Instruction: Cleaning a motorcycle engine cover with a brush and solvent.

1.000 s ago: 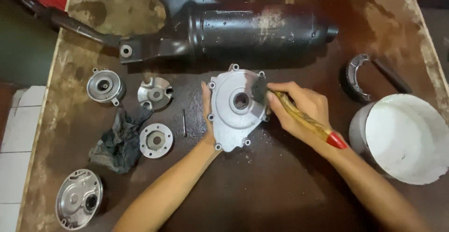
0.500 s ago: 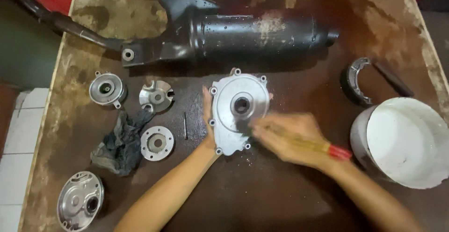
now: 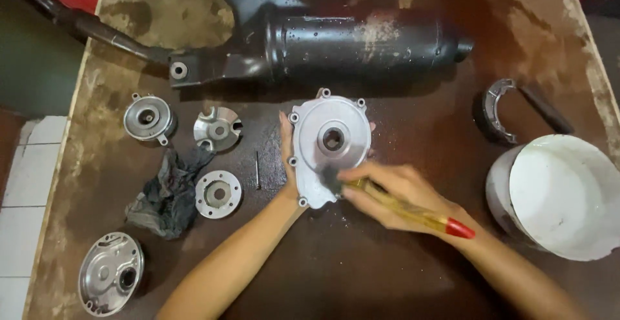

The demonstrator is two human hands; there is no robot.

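Your silver metal cover (image 3: 330, 145) lies flat near the middle of the brown, stained table (image 3: 400, 281), just below the long black exhaust muffler (image 3: 349, 45). It is a pale cast plate with a rounded top, a narrower lower end, a round hole with a dark ring at its centre, and small bolt lugs spaced around its rim. Its face looks wet, and droplets speckle the table beside it.

Your left hand (image 3: 286, 155) lies against the cover's left edge, fingers stretched up along the rim and steadying it; the palm is mostly hidden behind the plate. Your right hand (image 3: 387, 197) sits at the cover's lower right corner, closed around a brush (image 3: 403, 209) with a yellowish handle and a red end. The dark bristles touch the lower part of the cover, just under the central hole.

To the left of the cover lie three smaller round metal parts, a thin dark pin and a crumpled dark rag (image 3: 166, 191). A white bucket (image 3: 562, 197) stands at the right edge, near your right wrist, with a curved brake shoe (image 3: 497, 110) above it.
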